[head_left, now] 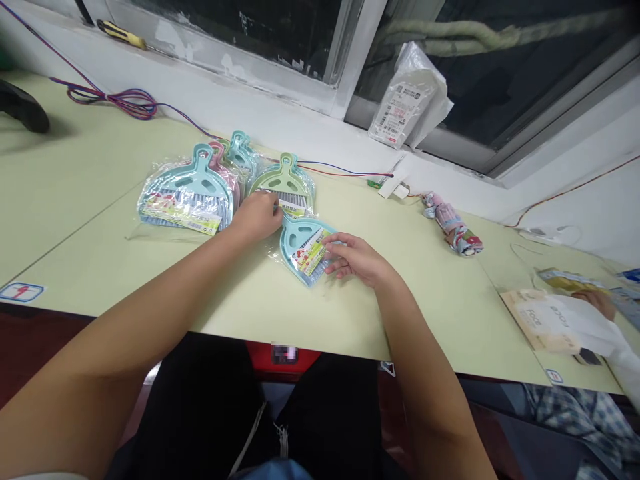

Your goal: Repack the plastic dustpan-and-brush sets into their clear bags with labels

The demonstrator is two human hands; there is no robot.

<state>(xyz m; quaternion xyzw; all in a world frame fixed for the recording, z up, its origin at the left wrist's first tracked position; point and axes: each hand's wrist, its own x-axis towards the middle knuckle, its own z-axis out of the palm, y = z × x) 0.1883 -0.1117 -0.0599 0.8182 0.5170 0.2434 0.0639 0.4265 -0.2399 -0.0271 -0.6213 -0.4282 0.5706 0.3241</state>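
A light-blue dustpan and brush set [300,241] in a clear bag lies tilted on the table in front of me. My left hand [259,217] is closed at its handle end, which the fingers mostly hide. At the set's right edge is my right hand [357,260], fingers apart and curved; whether they touch the bag I cannot tell. Just behind lies a green dustpan and brush set [283,181], partly covered by my left hand. To the left sits another bagged blue set [186,190], overlapping a pink set [227,175], with a further blue one [241,150] behind.
Coiled red-blue cable [120,101] runs along the wall. A screwdriver [123,33] and a labelled plastic bag [403,100] rest on the window ledge. A folded patterned bundle [454,225] lies to the right. At far right, a person's hand [597,301] is near a printed packet [543,323].
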